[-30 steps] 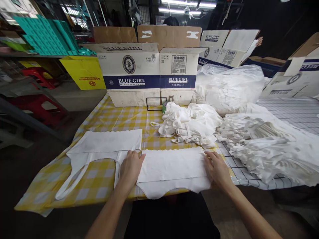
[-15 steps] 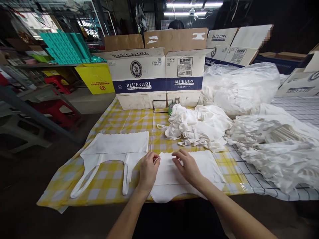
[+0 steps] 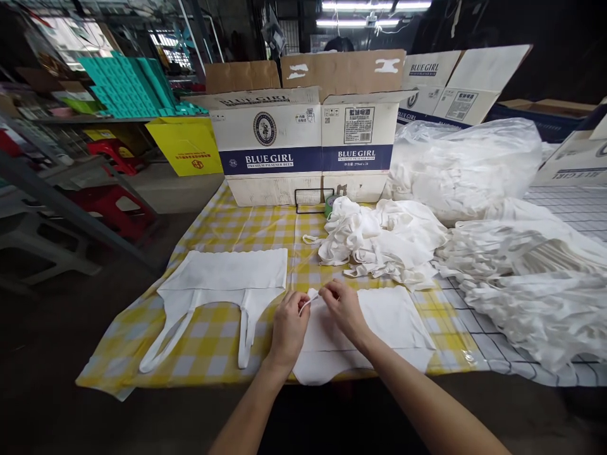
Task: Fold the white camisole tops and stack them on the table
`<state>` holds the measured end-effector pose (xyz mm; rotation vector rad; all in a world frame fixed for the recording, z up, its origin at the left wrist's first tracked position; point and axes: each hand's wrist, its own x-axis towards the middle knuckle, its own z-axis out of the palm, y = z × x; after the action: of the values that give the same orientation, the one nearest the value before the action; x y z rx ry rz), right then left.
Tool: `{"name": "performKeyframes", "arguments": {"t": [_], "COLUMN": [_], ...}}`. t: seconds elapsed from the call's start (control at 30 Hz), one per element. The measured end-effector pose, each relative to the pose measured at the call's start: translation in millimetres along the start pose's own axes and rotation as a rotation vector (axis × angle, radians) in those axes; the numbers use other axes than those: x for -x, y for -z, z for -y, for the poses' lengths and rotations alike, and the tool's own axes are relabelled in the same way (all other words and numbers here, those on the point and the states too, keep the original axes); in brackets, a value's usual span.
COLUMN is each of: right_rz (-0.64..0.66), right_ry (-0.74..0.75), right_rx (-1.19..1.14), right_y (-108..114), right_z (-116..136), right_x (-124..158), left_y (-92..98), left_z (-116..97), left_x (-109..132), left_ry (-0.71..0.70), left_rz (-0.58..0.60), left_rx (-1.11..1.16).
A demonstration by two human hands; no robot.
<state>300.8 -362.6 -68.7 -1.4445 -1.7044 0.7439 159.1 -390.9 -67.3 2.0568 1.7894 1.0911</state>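
A white camisole top (image 3: 374, 328) lies in front of me, its scalloped edge turned away from me. My left hand (image 3: 290, 322) is closed on the far left corner of this top, lifting a bit of its edge. Close beside it, my right hand (image 3: 342, 306) pinches the same scalloped edge, fingertips pressed together. To the left a second white camisole top (image 3: 227, 272) is spread flat, its straps pointing toward me. Behind my right hand lies a loose heap of white garments (image 3: 379, 237).
A Blue Girl beer carton (image 3: 270, 142) stands open at the back. A plastic bag of white cloth (image 3: 465, 167) and a large pile of white garments (image 3: 531, 278) fill the right side. A green tape roll (image 3: 331, 205) sits by a black wire frame (image 3: 297, 201). Yellow checked cloth (image 3: 199, 341) covers the table.
My right hand has moved left toward my left hand and closed on the top's edge. A corner of that edge is now raised between the hands. The view has shifted slightly.
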Motion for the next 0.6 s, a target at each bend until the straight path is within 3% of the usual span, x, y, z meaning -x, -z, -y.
{"name": "performKeyframes", "arguments": {"t": [0.23, 0.33, 0.47, 0.6], "right_rz": [0.089, -0.012, -0.192, -0.359], "right_ry": [0.017, 0.016, -0.039, -0.208], "right_rx": [-0.056, -0.027, 0.123, 0.394], "right_y": [-0.7, 6.5, 56.4, 114.9], "right_z": [2.7, -1.5, -33.6, -81.5], "right_x": [-3.5, -6.8, -4.1, 11.1], "left_y": [1.0, 5.7, 11.5, 8.0], "left_z": [-2.5, 4.3, 24.0, 34.1], "left_x": [-0.5, -2.4, -7.5, -14.7], "left_ry": [0.01, 0.058, 0.156, 0.214], "left_rz": [0.002, -0.007, 0.047, 0.144], "left_rx": [-0.01, -0.051, -0.103, -0.139]}}
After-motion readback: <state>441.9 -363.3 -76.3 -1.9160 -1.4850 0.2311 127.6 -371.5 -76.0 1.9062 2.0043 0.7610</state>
